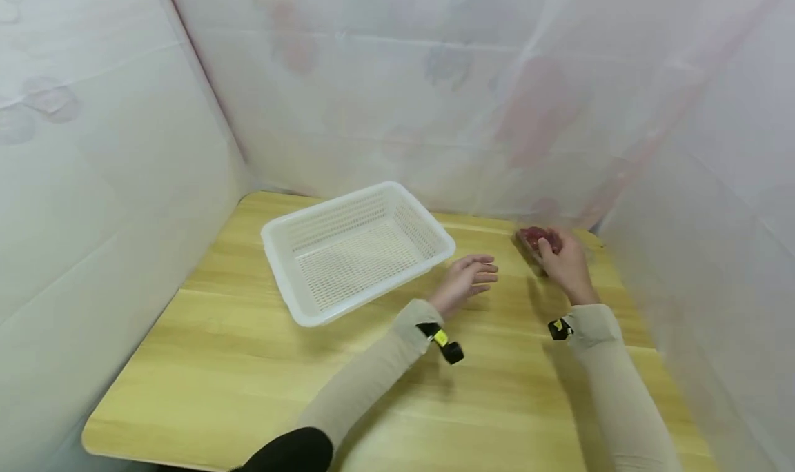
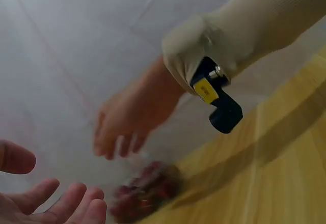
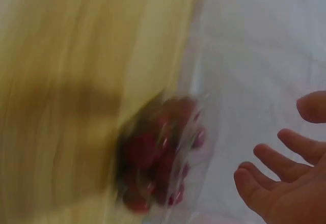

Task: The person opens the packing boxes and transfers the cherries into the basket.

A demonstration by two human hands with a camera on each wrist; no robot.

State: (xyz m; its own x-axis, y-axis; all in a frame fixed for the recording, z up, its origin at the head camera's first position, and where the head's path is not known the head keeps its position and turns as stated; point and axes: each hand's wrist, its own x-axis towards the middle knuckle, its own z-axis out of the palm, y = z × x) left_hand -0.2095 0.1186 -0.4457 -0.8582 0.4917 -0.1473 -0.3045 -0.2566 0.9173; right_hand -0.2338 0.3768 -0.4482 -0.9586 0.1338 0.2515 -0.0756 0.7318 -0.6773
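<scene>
The person's right hand holds nothing, its fingers loosely extended. A clear plastic container of round, dark-red fruit lies just beneath and beyond it, near the far edge of the yellow wood-grain counter; the right wrist view shows a gap between fingers and fruit. A pale, faintly flowered hanging sheet rises close behind the container and to that hand's right. The left hand, fingers spread, hangs left of the container. Close on its left sits a white rectangular plastic basket with perforated walls.
</scene>
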